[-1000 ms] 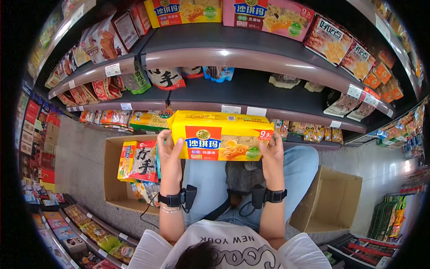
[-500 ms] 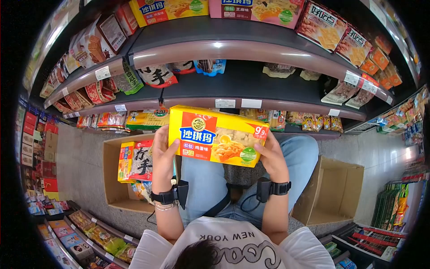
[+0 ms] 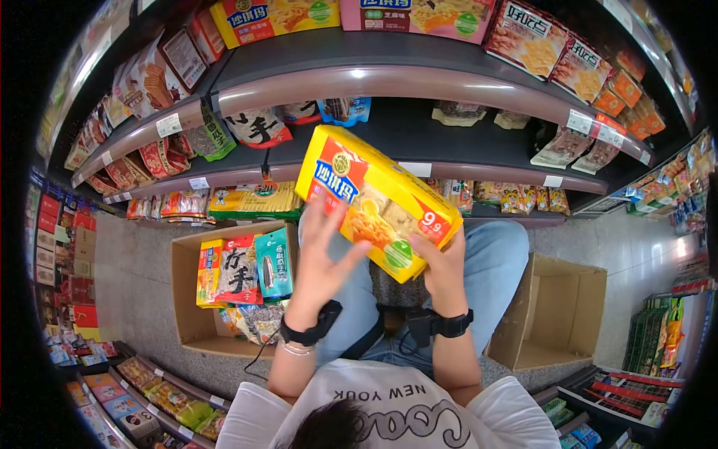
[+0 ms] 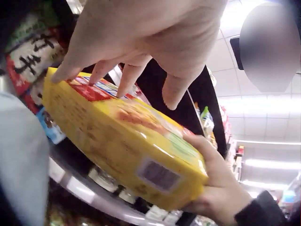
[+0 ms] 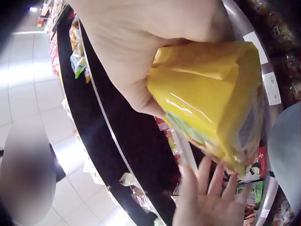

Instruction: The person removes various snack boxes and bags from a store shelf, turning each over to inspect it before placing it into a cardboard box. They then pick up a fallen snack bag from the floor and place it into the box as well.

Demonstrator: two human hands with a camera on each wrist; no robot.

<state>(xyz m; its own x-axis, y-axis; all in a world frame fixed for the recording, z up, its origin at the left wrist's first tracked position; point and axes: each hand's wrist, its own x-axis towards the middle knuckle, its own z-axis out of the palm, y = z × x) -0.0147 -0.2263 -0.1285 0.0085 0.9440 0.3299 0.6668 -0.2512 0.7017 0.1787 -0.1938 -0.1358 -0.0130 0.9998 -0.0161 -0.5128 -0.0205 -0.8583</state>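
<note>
A yellow packet with a red and blue label (image 3: 374, 200) is tilted in front of the shelf, its right end lower in the head view. My right hand (image 3: 444, 271) grips that lower end, thumb on the front face. My left hand (image 3: 323, 258), slightly blurred, has its fingers spread over the front face near the label. In the left wrist view the left hand (image 4: 150, 37) is above the packet (image 4: 117, 136), fingertips at its label side. The right wrist view has the right hand (image 5: 141, 47) round the end of the packet (image 5: 202, 89).
On the left, a cardboard box (image 3: 187, 299) holds several snack packets, including a teal bag (image 3: 274, 263). Another cardboard box (image 3: 557, 314) stands open on the right. Ahead are shelves (image 3: 359, 82) with boxed and bagged snacks; more low racks (image 3: 164, 393) lie behind on the left.
The packet has tilted, its left end up and right end down. My left hand has left the packet's left end and spread its fingers over the front; my right hand still grips the other end.
</note>
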